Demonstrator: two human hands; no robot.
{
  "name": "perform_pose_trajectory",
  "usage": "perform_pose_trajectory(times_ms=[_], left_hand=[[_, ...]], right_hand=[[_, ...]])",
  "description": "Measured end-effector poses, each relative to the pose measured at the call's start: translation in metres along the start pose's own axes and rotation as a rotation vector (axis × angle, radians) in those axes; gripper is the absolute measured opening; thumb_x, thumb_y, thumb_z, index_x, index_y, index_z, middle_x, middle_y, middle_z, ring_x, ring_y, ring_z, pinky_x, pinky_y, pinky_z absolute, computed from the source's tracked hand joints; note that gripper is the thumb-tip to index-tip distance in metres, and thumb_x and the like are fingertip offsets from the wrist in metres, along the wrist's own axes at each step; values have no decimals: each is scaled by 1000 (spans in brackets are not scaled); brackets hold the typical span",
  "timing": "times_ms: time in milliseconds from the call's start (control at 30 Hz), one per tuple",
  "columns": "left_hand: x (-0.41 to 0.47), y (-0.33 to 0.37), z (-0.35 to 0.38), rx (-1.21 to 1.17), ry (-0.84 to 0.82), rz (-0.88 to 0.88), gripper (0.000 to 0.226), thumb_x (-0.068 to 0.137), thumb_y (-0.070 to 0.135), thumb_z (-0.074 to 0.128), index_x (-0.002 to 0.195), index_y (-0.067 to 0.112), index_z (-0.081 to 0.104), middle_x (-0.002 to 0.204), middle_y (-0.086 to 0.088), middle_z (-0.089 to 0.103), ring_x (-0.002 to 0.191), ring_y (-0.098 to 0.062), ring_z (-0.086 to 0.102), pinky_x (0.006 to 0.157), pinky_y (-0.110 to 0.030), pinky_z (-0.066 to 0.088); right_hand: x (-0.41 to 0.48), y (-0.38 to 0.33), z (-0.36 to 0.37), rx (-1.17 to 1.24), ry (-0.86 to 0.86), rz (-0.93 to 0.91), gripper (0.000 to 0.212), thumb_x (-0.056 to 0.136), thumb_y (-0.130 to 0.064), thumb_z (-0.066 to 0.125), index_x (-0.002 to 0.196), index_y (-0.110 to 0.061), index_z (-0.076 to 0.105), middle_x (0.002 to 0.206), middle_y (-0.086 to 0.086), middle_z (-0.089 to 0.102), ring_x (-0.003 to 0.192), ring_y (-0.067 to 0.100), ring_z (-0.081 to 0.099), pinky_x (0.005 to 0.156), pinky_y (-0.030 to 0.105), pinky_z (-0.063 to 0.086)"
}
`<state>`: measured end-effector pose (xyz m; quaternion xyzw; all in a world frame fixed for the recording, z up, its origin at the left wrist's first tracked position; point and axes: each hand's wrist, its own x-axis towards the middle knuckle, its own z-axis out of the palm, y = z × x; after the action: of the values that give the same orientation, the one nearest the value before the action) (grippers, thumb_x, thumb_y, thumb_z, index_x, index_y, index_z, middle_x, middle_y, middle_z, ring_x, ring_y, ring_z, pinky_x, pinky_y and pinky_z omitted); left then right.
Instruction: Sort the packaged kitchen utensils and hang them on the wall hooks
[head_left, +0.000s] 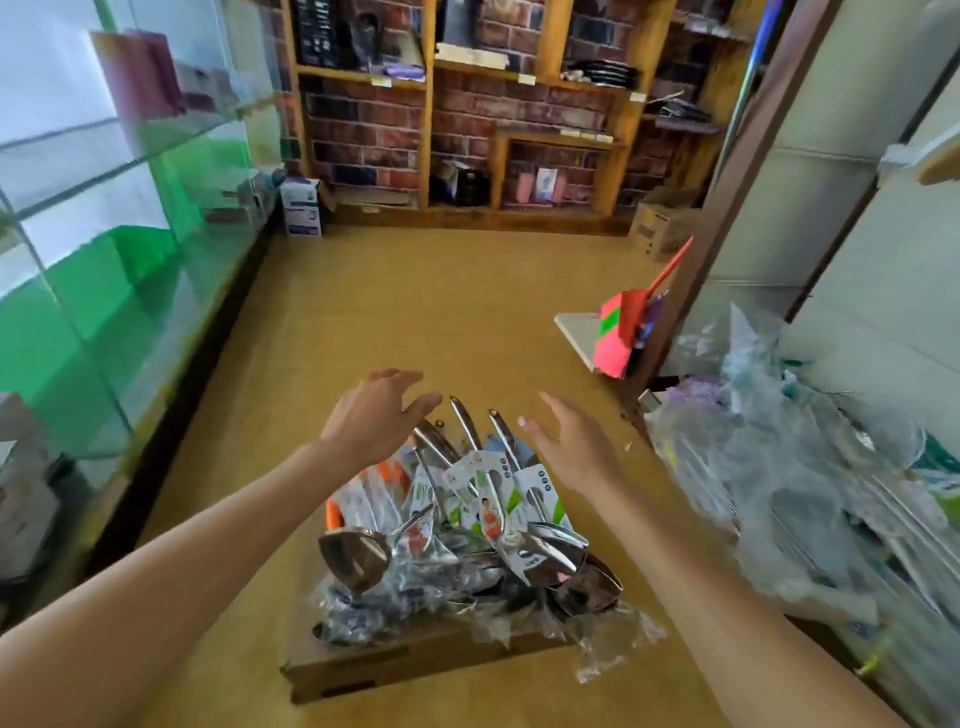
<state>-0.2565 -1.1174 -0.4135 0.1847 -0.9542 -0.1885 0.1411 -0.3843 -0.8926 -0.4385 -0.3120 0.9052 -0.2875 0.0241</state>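
A pile of packaged steel kitchen utensils (467, 525), spatulas and ladles with white and green cards, lies on a flat cardboard box (415, 662) on the tan floor. Their handles point away from me. My left hand (376, 415) hovers over the far left of the pile, fingers straight and spread, holding nothing. To the right of the handles, my right hand (571, 447) is stretched out the same way, also holding nothing. No wall hooks are in view.
A glass display case (104, 260) runs along the left. Wooden shelves (519, 78) on a brick wall stand at the back. A heap of plastic-wrapped goods (805, 493) lies at the right, with a pink and green item (621, 332) beside a door frame.
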Motion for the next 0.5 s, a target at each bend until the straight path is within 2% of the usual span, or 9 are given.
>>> perform_pose_trajectory(times_ms=[100,233,333,400,467,500], left_hand=[[4,-18,28,-32,-60,-25,50,97,53,47,134,20,58,138,-2,56,116,-23,60,91,-41,52],[20,-11,67,-75,-115,-22,35,99,39,52,123,16,64,113,-5,70,79,-19,66,70,-29,53],[48,6,99,-57,-164,-26,38,99,34,52,132,15,56,107,-10,70,86,-25,66,70,-32,49],[69,16,121,0,-182,-53,37,99,36,51,127,13,56,104,-10,70,96,-30,64,82,-38,49],[85,25,143,92,-214,-99,37,99,39,49,122,10,54,107,-11,68,109,-32,58,97,-40,42],[91,30,152,129,-225,-131,37,99,40,49,120,9,53,108,-11,67,111,-32,57,99,-40,39]], right_hand=[[12,6,40,55,-111,128,67,97,-54,50,150,-17,36,151,4,45,135,22,45,106,38,42],[14,18,78,51,-257,268,63,97,-43,58,148,-12,38,139,9,54,120,26,57,96,38,48],[11,30,99,42,-315,340,64,94,-44,60,146,-13,40,137,9,55,119,26,57,98,39,48],[11,37,109,65,-295,353,61,94,-41,62,145,-14,42,141,6,53,124,24,54,99,35,46],[13,44,116,100,-252,363,61,93,-37,63,146,-16,41,145,3,50,130,22,50,101,34,42],[14,47,118,112,-234,366,62,93,-36,64,147,-17,41,146,2,50,131,21,49,101,34,42]])
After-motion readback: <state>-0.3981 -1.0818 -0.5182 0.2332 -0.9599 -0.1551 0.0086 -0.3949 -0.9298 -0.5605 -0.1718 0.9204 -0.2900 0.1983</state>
